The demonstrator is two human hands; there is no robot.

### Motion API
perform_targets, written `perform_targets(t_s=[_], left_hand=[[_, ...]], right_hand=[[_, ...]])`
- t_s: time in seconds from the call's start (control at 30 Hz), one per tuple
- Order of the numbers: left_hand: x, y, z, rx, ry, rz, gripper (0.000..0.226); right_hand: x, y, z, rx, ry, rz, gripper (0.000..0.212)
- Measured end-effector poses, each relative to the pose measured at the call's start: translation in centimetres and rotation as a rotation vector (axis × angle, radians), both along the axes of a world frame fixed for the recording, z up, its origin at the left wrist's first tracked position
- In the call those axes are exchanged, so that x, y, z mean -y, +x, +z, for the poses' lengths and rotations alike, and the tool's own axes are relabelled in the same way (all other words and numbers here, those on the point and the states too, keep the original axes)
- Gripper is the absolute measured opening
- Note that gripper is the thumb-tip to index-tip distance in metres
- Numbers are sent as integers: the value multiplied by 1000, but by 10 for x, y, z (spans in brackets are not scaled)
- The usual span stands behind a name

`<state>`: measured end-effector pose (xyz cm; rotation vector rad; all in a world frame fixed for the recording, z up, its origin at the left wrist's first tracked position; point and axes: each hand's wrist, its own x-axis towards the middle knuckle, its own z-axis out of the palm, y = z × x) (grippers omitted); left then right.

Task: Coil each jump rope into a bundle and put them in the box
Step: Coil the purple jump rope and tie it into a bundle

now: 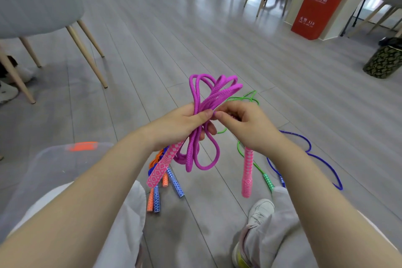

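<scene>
Magenta braided jump rope [208,102], loosely looped, gripped by both hands' fingers [204,115].

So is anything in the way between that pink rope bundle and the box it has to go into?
The magenta braided jump rope is gripped by the left hand and pinched by the right hand. The translucent plastic box with an orange latch sits at the person's left. Only the left forearm lies between them; nothing else visibly blocks the way.

Grey plank floor [217,35], loose blue rope [309,152]
</scene>
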<state>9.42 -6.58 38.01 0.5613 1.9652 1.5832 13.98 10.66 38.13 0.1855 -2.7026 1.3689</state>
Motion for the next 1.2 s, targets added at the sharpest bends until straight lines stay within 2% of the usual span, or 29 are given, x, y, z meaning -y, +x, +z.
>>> perform_targets(t_s=[0.27,0.4,0.47,0.57,0.63,0.7,0.73,0.9,1.03,1.1,1.2], left_hand=[[1,-4,-4,-18,-115,-92,26],[0,-2,-4,17,-129,-133,12],[-2,-1,-5,-106,-236,-137,12],[-4,-3,-14,-469,-504,-114,20],[-1,-6,-15,-517,-541,-65,16],[4,-13,-12,-445,-478,-20,2],[8,-15,-8,-403,-440,-4,7],[24,-15,6,-114,-230,41,11],[24,-3,15,-17,-165,-141,22],[20,4,19,46,-137,-222,20],[15,14,19,81,-141,-290,13]], right_hand=[[-3,1,-3,32,107,-46,14],[-2,1,-4,32,92,-41,12],[-1,0,-7,51,109,-24,14],[1,0,-13,186,22,12,15],[1,1,-17,312,-128,33,17],[-4,1,-18,453,-293,99,25],[-8,1,-18,506,-348,150,28],[-28,0,-26,692,-393,378,40],[-31,-4,-38,736,-333,368,37],[-30,-8,-44,762,-304,332,39],[-31,-17,-55,886,-384,368,38]])
